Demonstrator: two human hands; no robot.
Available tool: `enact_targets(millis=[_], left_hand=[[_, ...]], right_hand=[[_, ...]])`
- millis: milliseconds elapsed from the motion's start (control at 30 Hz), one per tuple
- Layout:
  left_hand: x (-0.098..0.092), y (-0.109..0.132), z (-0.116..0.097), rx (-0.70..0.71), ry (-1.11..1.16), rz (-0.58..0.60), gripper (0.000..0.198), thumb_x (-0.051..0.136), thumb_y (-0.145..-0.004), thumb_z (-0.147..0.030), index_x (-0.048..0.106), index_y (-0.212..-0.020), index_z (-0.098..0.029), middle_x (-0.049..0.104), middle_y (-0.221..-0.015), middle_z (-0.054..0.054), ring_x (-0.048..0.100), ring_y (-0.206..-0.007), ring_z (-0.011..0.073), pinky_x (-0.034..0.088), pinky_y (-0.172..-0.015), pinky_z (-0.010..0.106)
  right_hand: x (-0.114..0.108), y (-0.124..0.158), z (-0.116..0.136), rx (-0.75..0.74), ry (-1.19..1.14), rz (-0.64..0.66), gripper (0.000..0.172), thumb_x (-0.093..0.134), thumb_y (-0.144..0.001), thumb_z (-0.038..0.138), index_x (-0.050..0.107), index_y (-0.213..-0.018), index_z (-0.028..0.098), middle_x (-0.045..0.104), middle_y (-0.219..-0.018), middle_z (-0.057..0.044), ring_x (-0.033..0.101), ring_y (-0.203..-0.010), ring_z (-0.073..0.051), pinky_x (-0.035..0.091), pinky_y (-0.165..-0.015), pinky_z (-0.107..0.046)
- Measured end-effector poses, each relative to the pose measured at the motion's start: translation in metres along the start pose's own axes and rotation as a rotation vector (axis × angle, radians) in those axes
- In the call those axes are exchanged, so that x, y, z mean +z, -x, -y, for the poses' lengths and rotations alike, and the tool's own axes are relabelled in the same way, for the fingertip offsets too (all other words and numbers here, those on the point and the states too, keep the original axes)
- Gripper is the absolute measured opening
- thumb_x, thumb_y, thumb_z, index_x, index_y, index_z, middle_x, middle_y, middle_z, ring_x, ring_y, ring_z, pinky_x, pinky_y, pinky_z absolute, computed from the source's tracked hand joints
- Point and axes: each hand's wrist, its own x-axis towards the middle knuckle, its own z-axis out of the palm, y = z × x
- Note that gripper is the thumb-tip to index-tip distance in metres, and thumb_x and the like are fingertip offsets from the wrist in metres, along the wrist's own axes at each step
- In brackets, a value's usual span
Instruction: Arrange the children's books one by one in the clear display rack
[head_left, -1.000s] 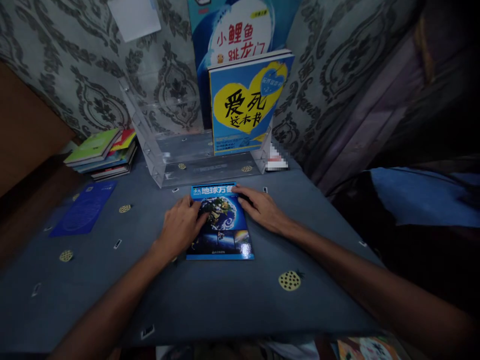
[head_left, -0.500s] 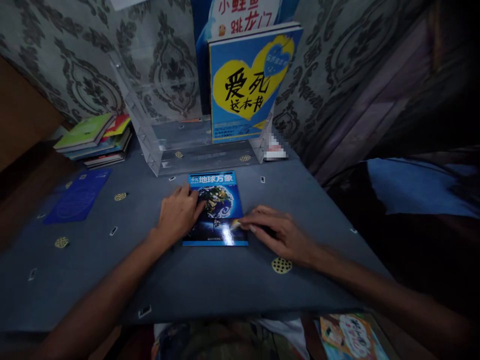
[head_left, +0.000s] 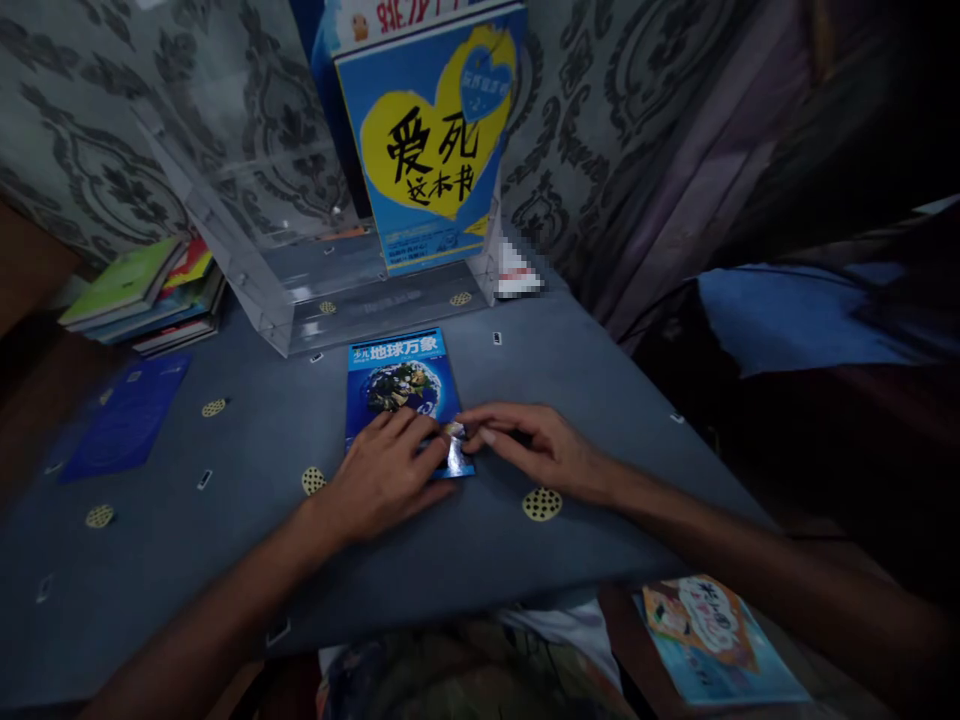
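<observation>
A thin blue book [head_left: 412,375] with a picture of the Earth lies face up and closed on the table. My left hand [head_left: 390,465] rests flat across the lower part of its cover, fingers stretched out and a little apart. At the lower right edge of the book, my right hand [head_left: 536,450] has its thumb and fingers drawn together in a pinch on the edge. A bright glare shows on the cover between the two hands. The book's lower left corner is hidden under my left hand.
Behind stands a clear acrylic rack [head_left: 274,325] holding a blue book with a yellow heart [head_left: 431,150]. Stacked books [head_left: 142,290] and a flat blue booklet [head_left: 127,415] are at left. Another colourful book [head_left: 712,640] lies below the table's front edge.
My left hand has slid from the book's left side down onto its lower cover. My right hand stays at the right edge. The view has shifted, so the scene sits further left.
</observation>
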Motion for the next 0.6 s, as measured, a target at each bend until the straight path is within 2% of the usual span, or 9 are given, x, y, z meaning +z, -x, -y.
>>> enact_targets(millis=[200,300,600], left_hand=[[-0.0006,-0.0016,0.0010,0.110,-0.093,-0.105,0.028,0.049,-0.103,-0.033,0.067,-0.096,-0.013,0.072,-0.093,0.008,0.064,-0.084,0.0207,0.056,-0.070,0.033],[-0.0028,-0.0031,0.0017,0.122,-0.073,-0.149,0.026,0.050,-0.102,-0.030,0.068,-0.098,-0.011,0.073,-0.091,0.007,0.064,-0.080,0.0193,0.056,-0.067,0.032],[-0.0034,-0.0050,0.0034,0.146,-0.070,-0.170,0.025,0.049,-0.102,-0.024,0.069,-0.097,-0.011,0.073,-0.085,0.006,0.065,-0.075,0.0174,0.056,-0.063,0.030]], right_hand=[[0.0000,0.0014,0.0028,-0.066,0.011,-0.027,0.029,0.050,-0.098,0.028,0.068,-0.118,0.016,0.078,-0.095,-0.007,0.073,-0.090,-0.018,0.057,-0.078,-0.029],[-0.0004,0.0022,0.0046,-0.081,0.009,-0.044,0.028,0.050,-0.098,0.026,0.069,-0.117,0.017,0.078,-0.097,-0.006,0.073,-0.091,-0.018,0.057,-0.079,-0.029],[0.0003,0.0032,0.0050,-0.149,0.040,-0.067,0.026,0.051,-0.098,0.024,0.070,-0.114,0.017,0.077,-0.097,-0.006,0.072,-0.090,-0.016,0.056,-0.081,-0.030]])
